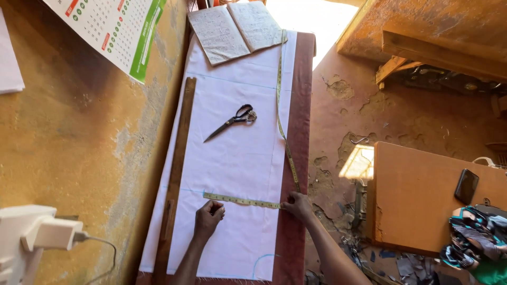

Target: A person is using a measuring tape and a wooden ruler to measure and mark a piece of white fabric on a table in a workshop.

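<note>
on white cloth [237, 153]: both hands pinching tape measure [243, 201] flat, left hand [208, 217], right hand [297, 204].

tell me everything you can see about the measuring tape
The measuring tape is a long, narrow, flexible yellowish strip with fine markings. One stretch lies flat across the white cloth, held near its end by the left hand and pinned at the cloth's right edge by the right hand. There it bends and runs away up the table along the cloth's right edge, slightly wavy, reaching the open notebook at the far end.
</note>
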